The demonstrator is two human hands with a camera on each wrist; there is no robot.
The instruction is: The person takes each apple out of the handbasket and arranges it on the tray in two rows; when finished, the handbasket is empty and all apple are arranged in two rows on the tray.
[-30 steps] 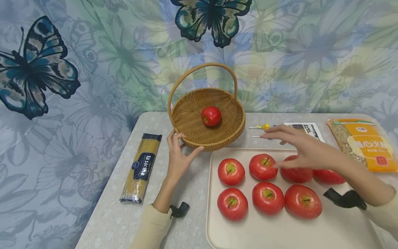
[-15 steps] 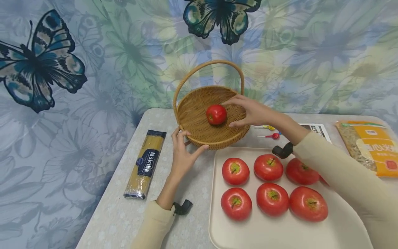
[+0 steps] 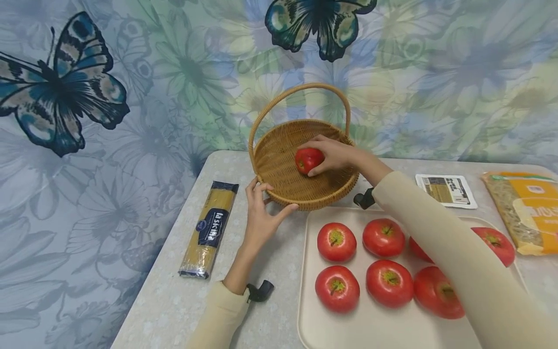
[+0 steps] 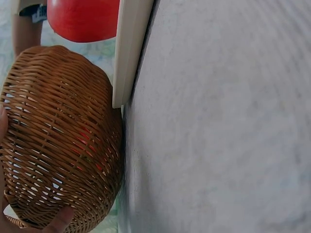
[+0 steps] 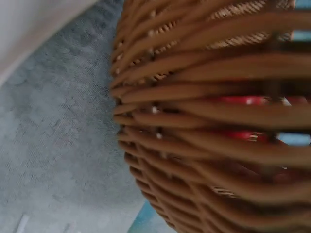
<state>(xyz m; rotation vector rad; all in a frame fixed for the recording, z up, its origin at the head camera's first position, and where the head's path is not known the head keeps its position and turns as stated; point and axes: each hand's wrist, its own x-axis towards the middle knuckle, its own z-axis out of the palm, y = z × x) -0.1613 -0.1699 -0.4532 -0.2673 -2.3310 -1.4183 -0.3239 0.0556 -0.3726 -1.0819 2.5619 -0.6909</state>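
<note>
A round wicker basket (image 3: 279,172) with a tall arched handle stands at the back of the table, tilted toward me. My left hand (image 3: 263,215) grips its front left rim, fingers over the edge and thumb against the front. Inside the basket, my right hand (image 3: 334,154) holds a red apple (image 3: 306,161) between thumb and fingers. In the left wrist view the basket's woven side (image 4: 63,131) fills the left part, with some red behind the weave. The right wrist view shows mostly wicker (image 5: 204,116) close up.
A cream tray (image 3: 331,329) with several red apples (image 3: 336,242) lies in front, partly under my right sleeve. Packaged spaghetti (image 3: 209,230) is at left. A white-edged packet (image 3: 446,190) and an orange-labelled bag (image 3: 527,211) lie at right.
My right hand has moved left from above the tray into the basket and taken hold of the apple there. My left hand stays on the rim. The head view has shifted slightly.
</note>
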